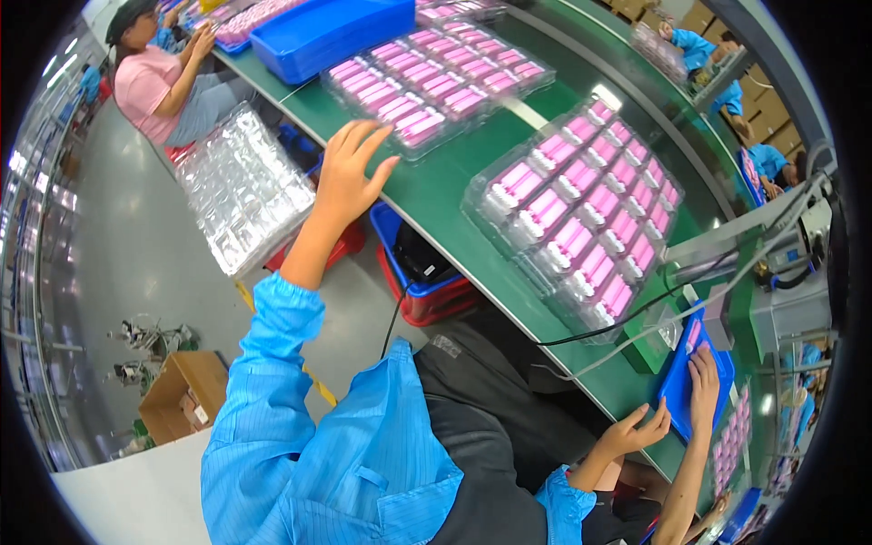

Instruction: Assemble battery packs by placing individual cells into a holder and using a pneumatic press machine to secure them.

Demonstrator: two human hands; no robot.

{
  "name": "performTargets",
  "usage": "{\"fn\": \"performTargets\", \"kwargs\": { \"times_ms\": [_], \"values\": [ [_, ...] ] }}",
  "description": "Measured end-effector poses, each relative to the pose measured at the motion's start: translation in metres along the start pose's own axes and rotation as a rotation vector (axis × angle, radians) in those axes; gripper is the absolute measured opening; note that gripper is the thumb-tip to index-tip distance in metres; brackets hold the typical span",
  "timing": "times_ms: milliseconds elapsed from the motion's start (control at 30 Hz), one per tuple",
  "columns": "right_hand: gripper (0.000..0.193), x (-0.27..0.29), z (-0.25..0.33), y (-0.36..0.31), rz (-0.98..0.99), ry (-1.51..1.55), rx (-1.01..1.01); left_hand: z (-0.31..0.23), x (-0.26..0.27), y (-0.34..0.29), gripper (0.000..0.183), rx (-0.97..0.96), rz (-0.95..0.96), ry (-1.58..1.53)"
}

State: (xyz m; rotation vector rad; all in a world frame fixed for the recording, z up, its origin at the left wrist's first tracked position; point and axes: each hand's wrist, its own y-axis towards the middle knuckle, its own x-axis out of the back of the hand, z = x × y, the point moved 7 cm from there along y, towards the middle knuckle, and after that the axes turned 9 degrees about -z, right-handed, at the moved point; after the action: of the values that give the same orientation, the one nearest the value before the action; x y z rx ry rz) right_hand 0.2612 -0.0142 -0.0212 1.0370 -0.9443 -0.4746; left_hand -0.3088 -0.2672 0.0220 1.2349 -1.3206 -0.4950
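Observation:
My left hand (350, 173) is raised at the bench's near edge, its fingers apart and nothing in it. Just beyond its fingertips lies a clear plastic tray (434, 134) with rows of pink pieces with white ends. A second clear tray (474, 202) of the same pieces lies on the green bench between my hands. My right hand (634, 431) is at the lower right with fingers extended and nothing visible in it. It is beside a blue tray (679, 400) on the bench. A co-worker's bare hand (704, 386) reaches into that blue tray, close to a pink piece.
A blue bin (331, 41) stands at the bench's far left. Below the edge are stacked blue and red crates (427, 304) and a pile of clear trays (245, 191). Cables (658, 313) cross near the green fixture (649, 343). A seated person (154, 82) is at far left.

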Motion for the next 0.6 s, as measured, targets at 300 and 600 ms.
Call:
{"fn": "performTargets", "kwargs": {
  "times_ms": [300, 600],
  "values": [
    [0.032, -0.007, 0.012, 0.007, 0.004, 0.021, -0.005, 0.024, -0.027, -0.001, 0.057, 0.085, 0.257, -0.069],
    [0.031, -0.01, 0.005, 0.003, 0.02, 0.068, -0.017, 0.019, 0.049, -0.041, 0.06, 0.096, 0.277, 0.117]
  ]
}}
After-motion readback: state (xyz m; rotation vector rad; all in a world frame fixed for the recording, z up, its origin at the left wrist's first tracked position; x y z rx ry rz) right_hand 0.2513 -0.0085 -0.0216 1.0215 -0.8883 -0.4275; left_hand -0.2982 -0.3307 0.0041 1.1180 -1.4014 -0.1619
